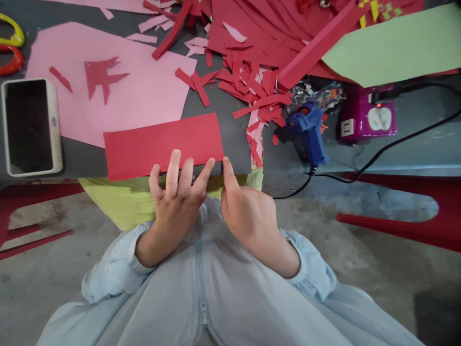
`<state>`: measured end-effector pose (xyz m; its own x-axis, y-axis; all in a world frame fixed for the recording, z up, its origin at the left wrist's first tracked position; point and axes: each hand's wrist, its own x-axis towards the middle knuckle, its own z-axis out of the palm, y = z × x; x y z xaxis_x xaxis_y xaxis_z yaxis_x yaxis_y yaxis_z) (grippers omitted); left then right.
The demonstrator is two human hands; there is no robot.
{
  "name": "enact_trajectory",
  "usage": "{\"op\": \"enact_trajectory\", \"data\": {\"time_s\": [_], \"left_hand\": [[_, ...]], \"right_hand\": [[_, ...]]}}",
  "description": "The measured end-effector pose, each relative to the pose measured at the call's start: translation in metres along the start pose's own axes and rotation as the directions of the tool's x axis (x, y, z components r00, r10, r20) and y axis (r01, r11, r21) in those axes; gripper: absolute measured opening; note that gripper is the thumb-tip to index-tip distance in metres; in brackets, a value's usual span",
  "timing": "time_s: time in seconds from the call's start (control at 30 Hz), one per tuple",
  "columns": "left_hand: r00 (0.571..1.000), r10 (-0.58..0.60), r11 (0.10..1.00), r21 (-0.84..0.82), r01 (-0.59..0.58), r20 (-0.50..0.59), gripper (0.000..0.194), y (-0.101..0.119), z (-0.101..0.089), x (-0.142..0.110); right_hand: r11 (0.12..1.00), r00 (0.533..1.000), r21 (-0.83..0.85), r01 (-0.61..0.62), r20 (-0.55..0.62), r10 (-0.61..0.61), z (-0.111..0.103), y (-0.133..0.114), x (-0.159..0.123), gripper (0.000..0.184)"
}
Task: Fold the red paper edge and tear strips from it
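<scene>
A folded strip of red paper [163,144] lies along the table's front edge, its left part reaching over a pink sheet. My left hand [178,197] is open, fingers spread, with fingertips resting on the lower edge of the red paper. At the paper's lower right corner, my right hand [248,206] touches with its extended index fingertip. The other fingers of that hand are curled in and its thumb is hidden, so whatever they may hold does not show. On the pink sheet [144,91] lie a red cut-out shape [103,76] and a small red strip [61,79].
A phone [30,127] and scissors handles [10,45] are at the left. Red paper scraps [252,86] lie in the middle. A blue glue gun [309,132], its cord, a purple power box [367,117] and a green sheet [399,45] are at the right.
</scene>
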<state>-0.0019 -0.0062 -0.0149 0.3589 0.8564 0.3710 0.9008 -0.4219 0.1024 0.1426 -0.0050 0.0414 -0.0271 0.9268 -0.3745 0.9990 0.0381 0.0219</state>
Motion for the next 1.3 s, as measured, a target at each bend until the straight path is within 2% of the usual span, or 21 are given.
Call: {"op": "enact_trajectory", "data": {"time_s": [0.13, 0.23, 0.37, 0.63, 0.83, 1.0, 1.2, 1.3], "left_hand": [[0.999, 0.027, 0.999, 0.039, -0.026, -0.035, 0.052, -0.001, 0.001, 0.002], [0.999, 0.025, 1.0, 0.01, -0.025, -0.036, 0.051, -0.002, 0.001, 0.002], [0.998, 0.049, 0.999, 0.008, -0.049, -0.05, 0.051, -0.004, 0.001, 0.004], [0.997, 0.074, 0.997, -0.022, -0.074, 0.02, 0.048, -0.013, -0.003, 0.01], [0.989, 0.124, 0.991, 0.058, -0.119, -0.08, 0.044, -0.014, 0.0, 0.012], [0.984, 0.121, 0.987, 0.122, -0.105, -0.134, 0.047, -0.008, 0.002, 0.008], [0.996, 0.088, 0.995, -0.041, -0.089, -0.018, 0.051, -0.016, -0.006, 0.006], [0.996, 0.084, 0.996, -0.038, -0.083, 0.022, 0.052, -0.025, -0.012, 0.003]], "right_hand": [[1.0, 1.0, -0.004, 0.011, -0.022, -0.011, -0.001, 0.002, -0.002, 0.067], [1.0, 1.0, 0.016, -0.001, -0.01, 0.001, -0.003, -0.001, -0.002, 0.068], [0.998, 0.999, 0.026, 0.053, 0.011, -0.053, -0.001, -0.007, 0.0, 0.068], [1.0, 0.998, -0.017, 0.02, 0.052, -0.019, -0.001, -0.01, 0.004, 0.067], [0.997, 0.999, -0.069, 0.024, 0.023, -0.022, -0.002, -0.014, 0.003, 0.07], [0.994, 0.999, -0.099, 0.041, 0.015, -0.039, -0.004, -0.015, 0.0, 0.073], [0.986, 0.998, -0.156, 0.056, 0.01, -0.055, -0.005, -0.015, -0.001, 0.072], [0.984, 0.998, -0.167, 0.059, 0.0, -0.06, -0.004, -0.015, -0.001, 0.073]]}}
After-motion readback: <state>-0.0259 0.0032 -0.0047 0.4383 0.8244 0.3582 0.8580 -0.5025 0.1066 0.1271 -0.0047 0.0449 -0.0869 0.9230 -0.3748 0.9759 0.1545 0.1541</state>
